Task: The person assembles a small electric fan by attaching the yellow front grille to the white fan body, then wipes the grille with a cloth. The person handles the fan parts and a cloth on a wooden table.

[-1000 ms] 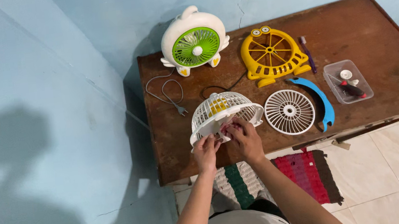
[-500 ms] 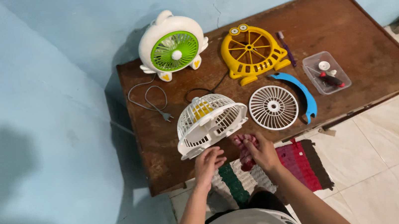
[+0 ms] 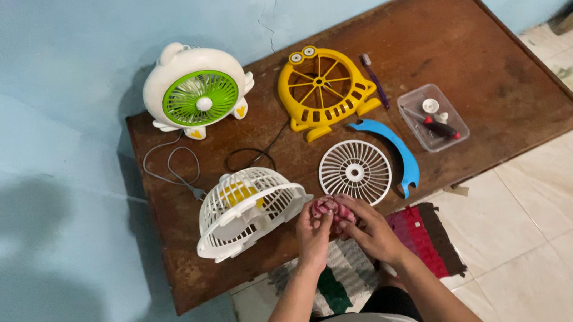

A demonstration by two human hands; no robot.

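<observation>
Left hand (image 3: 313,235) and right hand (image 3: 368,229) both closed around a bunched red cloth (image 3: 328,210) at the near worktop (image 3: 507,78) edge. White cage (image 3: 245,207) just left of the cloth; white grille (image 3: 355,172) just beyond. Yellow frame (image 3: 324,90) and green fan (image 3: 198,93) farther back.

Soft, even indoor light falls from above right. A large blurred shadow darkens the blue wall (image 3: 36,233) at near left. The wooden table (image 3: 490,58) shows slight sheen. Focus is sharp throughout, with mild wide-angle bending at the edges.
</observation>
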